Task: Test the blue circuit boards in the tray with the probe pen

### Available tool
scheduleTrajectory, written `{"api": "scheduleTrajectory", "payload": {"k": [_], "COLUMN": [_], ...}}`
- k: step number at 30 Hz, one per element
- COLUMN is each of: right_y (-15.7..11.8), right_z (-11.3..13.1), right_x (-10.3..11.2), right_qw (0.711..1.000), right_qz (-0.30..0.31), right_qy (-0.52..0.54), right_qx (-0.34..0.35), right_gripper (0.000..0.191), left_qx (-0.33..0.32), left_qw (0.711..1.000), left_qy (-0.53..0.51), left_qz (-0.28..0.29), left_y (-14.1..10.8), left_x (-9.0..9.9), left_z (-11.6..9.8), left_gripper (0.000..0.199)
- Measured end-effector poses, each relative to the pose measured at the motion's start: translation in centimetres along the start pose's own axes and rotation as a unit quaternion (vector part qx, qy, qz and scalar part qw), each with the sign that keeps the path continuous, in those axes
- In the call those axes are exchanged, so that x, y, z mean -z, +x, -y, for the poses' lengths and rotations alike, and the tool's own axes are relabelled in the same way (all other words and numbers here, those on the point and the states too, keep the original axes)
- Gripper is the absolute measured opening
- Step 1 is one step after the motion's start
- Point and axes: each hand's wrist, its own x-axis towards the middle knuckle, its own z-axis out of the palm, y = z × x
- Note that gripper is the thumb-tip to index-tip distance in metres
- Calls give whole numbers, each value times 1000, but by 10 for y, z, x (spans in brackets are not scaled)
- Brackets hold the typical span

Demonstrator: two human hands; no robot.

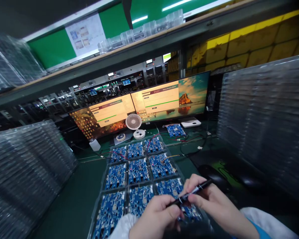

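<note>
Both hands hold one black marker pen with white markings, slanting up to the right. My left hand is closed round its lower end. Fingers of my right hand pinch its upper part. Under and beyond the hands lies a clear plastic tray with several blue circuit boards in its compartments. My hands cover part of its lower right boards. Thin red, black and yellow wires run to some boards, and small red lights glow on two of them.
Two monitors stand behind the tray, with a small white fan before them. Stacked clear trays rise at left and right. A black mouse lies right of the hands. Another blue board is near the monitors.
</note>
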Motion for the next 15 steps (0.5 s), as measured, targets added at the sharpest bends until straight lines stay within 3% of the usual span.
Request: {"api": "scheduleTrajectory", "payload": {"k": [2, 4, 6, 10, 15], "right_y": [7, 12, 15, 9, 2], "right_z": [-10, -25, -42, -70, -85], "right_x": [14, 31, 48, 66, 68], "right_qw": [997, 980, 962, 939, 935], "right_qz": [-82, -200, -272, -341, -350], "right_qy": [-1, 16, 33, 52, 60], "right_qx": [-8, 3, 9, -1, -14], "right_gripper": [35, 37, 41, 47, 45], "left_qx": [-50, -100, -47, 52, 83], "left_qw": [990, 945, 897, 809, 767], "left_qy": [123, 262, 371, 532, 585], "left_qz": [-55, -167, -235, -243, -250], "left_y": [17, 39, 65, 108, 139], "left_x": [14, 36, 60, 96, 109], "left_z": [-7, -9, -3, 22, 30], "left_gripper": [40, 31, 28, 36, 41]}}
